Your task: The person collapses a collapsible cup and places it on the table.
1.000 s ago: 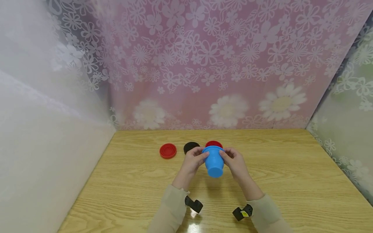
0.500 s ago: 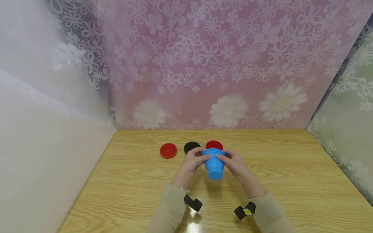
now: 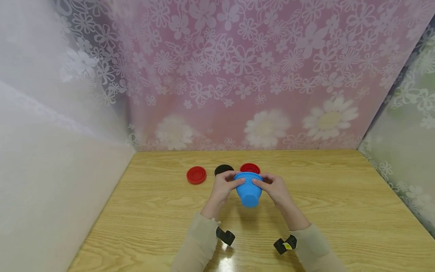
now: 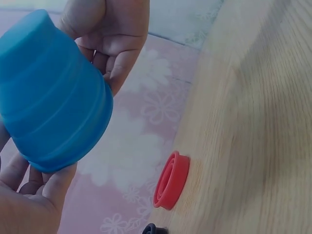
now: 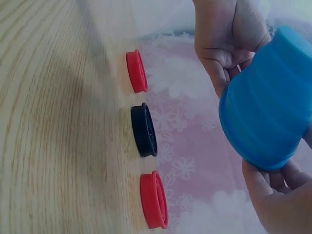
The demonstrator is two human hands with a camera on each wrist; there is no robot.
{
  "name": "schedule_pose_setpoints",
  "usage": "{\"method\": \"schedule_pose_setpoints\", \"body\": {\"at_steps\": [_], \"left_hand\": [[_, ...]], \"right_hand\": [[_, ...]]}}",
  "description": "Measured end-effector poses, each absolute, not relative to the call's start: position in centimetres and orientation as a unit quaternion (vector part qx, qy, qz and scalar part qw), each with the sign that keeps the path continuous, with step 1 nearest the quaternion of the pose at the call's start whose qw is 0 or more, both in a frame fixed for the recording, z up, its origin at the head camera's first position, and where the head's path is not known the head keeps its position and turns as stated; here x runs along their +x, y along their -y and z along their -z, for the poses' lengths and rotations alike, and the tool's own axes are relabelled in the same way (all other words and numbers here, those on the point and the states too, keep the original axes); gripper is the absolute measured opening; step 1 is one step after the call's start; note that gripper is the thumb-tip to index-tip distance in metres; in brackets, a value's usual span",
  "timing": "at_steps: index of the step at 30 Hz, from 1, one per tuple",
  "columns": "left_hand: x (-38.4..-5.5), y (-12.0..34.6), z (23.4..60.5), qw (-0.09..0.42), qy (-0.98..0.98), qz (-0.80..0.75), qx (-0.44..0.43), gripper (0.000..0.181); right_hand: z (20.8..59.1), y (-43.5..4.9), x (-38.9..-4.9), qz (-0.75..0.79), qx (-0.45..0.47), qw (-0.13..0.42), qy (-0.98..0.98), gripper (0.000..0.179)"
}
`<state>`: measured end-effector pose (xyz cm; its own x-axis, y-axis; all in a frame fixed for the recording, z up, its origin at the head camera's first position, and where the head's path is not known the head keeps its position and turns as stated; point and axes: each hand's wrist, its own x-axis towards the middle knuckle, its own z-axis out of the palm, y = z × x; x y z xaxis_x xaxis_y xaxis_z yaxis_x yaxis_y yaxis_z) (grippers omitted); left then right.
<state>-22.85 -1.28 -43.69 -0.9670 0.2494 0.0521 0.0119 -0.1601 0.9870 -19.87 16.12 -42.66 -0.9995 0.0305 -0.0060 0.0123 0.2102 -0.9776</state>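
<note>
A blue collapsible cup (image 3: 249, 190), stretched out to its full ribbed height, is held above the table between both hands. Its wide rim faces away from the person and its narrow base tilts toward them. My left hand (image 3: 224, 187) grips the rim side from the left, thumb on the near wall. From the right, my right hand (image 3: 274, 189) grips the same rim, its thumb also on the near wall. In both wrist views the fingers curl behind the rim of the cup (image 4: 53, 97); the cup's inside is hidden.
Behind the hands, a flat red collapsed cup (image 3: 196, 175), a flat black one (image 3: 223, 169) and another red one (image 3: 250, 168) lie in a row on the wooden table (image 3: 153, 211). A floral curtain (image 3: 217, 87) hangs along the back edge.
The blue cup has shifted slightly in the hands and its base outline looks more angular now. The right thumb has moved inward on the cup's wall. The flat cups have stayed put.
</note>
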Motion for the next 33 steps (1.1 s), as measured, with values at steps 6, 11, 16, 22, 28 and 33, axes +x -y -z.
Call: {"method": "schedule_pose_setpoints", "body": {"at_steps": [6, 11, 16, 22, 28, 33], "left_hand": [[-22.9, 1.2, 44.0, 0.038, -0.679, -0.722, 0.126, 0.031], [-22.0, 1.2, 42.8, 0.006, -0.700, -0.700, 0.140, 0.027], [-21.1, 1.0, 41.7, -0.036, -0.730, -0.666, 0.148, 0.023], [-20.8, 0.7, 41.6, -0.056, -0.738, -0.656, 0.150, 0.023], [-21.1, 0.9, 41.9, -0.014, -0.691, -0.709, 0.142, 0.024], [-21.2, 1.3, 42.1, 0.054, -0.614, -0.774, 0.143, 0.029]], "right_hand": [[42.8, -16.0, -19.8, -0.596, -0.003, 0.052, 0.801, 0.042], [44.1, -16.4, -20.3, -0.544, 0.030, 0.112, 0.831, 0.041], [45.9, -16.8, -21.1, -0.493, 0.080, 0.190, 0.845, 0.033], [43.7, -15.7, -19.8, -0.458, 0.091, 0.226, 0.855, 0.027], [43.5, -15.8, -19.8, -0.452, 0.070, 0.229, 0.859, 0.023], [43.6, -16.2, -20.0, -0.475, 0.051, 0.248, 0.843, 0.024]]}}
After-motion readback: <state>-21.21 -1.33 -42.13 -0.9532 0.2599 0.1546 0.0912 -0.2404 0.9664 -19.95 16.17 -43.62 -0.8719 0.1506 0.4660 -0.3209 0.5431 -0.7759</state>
